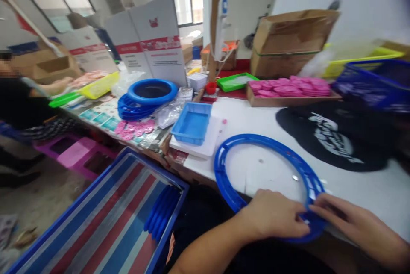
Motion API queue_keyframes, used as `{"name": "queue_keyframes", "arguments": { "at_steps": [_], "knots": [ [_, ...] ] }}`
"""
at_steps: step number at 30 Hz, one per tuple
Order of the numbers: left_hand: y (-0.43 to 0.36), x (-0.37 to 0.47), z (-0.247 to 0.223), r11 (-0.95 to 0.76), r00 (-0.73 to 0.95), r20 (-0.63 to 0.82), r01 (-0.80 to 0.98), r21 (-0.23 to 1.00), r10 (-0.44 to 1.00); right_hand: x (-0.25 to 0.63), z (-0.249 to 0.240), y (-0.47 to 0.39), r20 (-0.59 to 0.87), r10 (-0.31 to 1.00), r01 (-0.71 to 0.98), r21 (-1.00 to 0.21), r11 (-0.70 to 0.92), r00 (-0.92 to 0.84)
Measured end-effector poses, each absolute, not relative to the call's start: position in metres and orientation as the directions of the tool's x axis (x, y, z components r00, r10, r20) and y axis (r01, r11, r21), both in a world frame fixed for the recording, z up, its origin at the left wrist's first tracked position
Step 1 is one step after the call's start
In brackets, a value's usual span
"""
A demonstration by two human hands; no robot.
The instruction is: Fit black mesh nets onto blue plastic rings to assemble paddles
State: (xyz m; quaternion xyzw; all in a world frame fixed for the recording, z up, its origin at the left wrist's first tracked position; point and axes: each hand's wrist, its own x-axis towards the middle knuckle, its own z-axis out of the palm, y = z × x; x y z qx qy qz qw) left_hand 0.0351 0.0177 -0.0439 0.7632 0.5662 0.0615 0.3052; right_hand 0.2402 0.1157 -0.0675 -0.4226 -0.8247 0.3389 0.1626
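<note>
A large blue plastic ring (256, 138) lies on the white tabletop, its near part reaching over the front edge. My left hand (275, 214) grips the ring's near side, thumb and fingers closed on it. Just to the right, my right hand (349, 222) is closed on the ring's right side, fingertips close to the left ones. Inside the ring, a small shiny disc (295, 178) rests on the table. Whatever is between the fingertips is hidden.
A blue tray (194, 124) sits on a white scale-like base. Pink pieces fill a carton (290, 88) behind. A black cloth (336, 133) lies right. A striped-lined crate (105, 218) with blue rings stands left. A seated person (22, 103) is at far left.
</note>
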Motion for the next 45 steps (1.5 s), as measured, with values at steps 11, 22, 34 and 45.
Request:
{"name": "queue_keyframes", "arguments": {
  "at_steps": [11,22,34,45],
  "knots": [
    [0.012,0.022,-0.033,-0.269,0.397,-0.182,0.832,0.486,0.899,0.244,-0.051,0.089,0.059,0.800,0.610,-0.614,0.501,-0.598],
    [0.011,0.040,-0.033,-0.182,0.275,-0.194,0.900,0.395,0.942,0.243,-0.048,0.070,0.101,0.812,0.729,-0.387,0.564,-0.575],
    [0.011,0.040,-0.036,-0.145,0.248,-0.199,0.894,0.425,0.948,0.248,-0.052,0.069,0.201,0.764,0.690,-0.335,0.642,-0.613],
    [0.012,0.040,-0.038,-0.168,0.271,-0.199,0.892,0.419,0.942,0.254,-0.065,0.067,0.276,0.751,0.754,-0.118,0.646,-0.600]
  ]
}}
